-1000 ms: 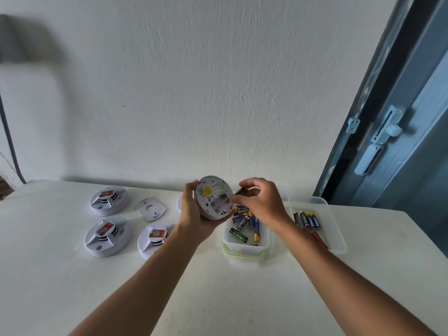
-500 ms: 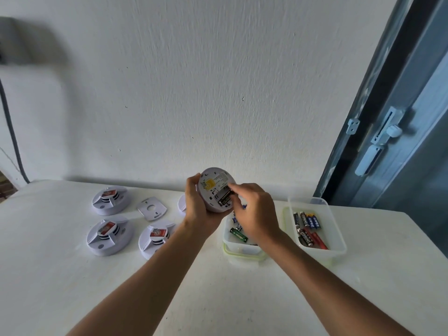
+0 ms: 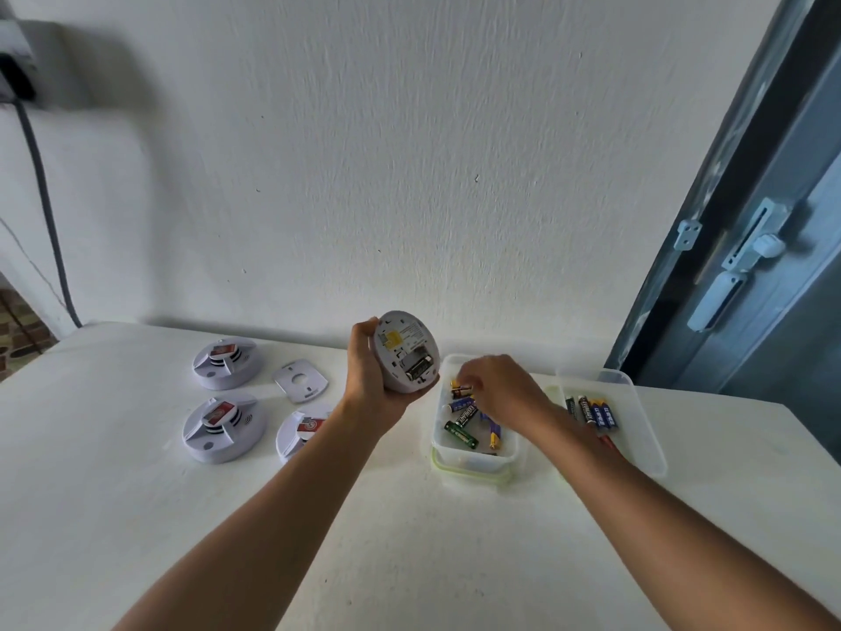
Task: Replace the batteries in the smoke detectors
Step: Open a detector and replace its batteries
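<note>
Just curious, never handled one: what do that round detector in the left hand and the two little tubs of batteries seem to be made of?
The smoke detector looks like matte white moulded plastic; its open bay shows shiny metal, probably contacts or a battery. The near tub looks like cloudy translucent plastic, since batteries show through its wall, with a green rim below. The far tub appears to be the same clear plastic.

the detector (image 3: 406, 352) is a round white disc, held up tilted in the left hand (image 3: 371, 378) just left of the tub (image 3: 475, 457), its back showing a yellow label and an open battery bay with a battery seated. three more white detectors (image 3: 226, 362) (image 3: 223, 430) (image 3: 300, 431) lie well left of the tub on the counter (image 3: 136, 494), red tags on top. loose batteries (image 3: 464, 419) lie jumbled in the tub; the right hand (image 3: 500, 391) pinches one (image 3: 460, 390) at its far end.
</note>
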The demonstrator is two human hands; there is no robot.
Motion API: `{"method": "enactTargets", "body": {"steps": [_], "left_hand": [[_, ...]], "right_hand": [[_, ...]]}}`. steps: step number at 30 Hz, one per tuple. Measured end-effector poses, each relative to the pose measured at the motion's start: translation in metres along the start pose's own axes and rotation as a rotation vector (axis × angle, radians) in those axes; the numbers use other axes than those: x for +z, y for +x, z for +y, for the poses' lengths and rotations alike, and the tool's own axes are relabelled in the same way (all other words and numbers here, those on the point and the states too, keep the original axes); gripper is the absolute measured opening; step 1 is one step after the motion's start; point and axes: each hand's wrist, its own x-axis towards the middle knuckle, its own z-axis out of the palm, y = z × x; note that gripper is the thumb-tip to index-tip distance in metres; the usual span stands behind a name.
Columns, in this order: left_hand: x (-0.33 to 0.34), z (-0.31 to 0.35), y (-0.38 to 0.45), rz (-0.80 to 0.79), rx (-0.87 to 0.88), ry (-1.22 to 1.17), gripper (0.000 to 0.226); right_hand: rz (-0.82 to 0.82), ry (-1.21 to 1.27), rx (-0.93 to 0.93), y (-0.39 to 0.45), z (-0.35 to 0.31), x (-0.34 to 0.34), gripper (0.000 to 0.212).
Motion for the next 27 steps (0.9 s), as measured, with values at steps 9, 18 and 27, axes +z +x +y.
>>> {"method": "enactTargets", "body": {"steps": [9, 18, 27], "left_hand": [[-0.010, -0.006, 0.000, 0.018, -0.057, 0.011, 0.036], [-0.017, 0.001, 0.002, 0.024, -0.017, -0.055, 0.037], [-0.012, 0.003, -0.001, -0.019, -0.012, -0.092, 0.041]], "right_hand": [[-0.254, -0.505, -0.199, 0.001, 0.007, 0.026, 0.030], [0.012, 0.733, 0.042, -0.001, 0.010, 0.004, 0.017], [-0.145, 1.226, 0.063, -0.011, -0.008, -0.012, 0.043]]}}
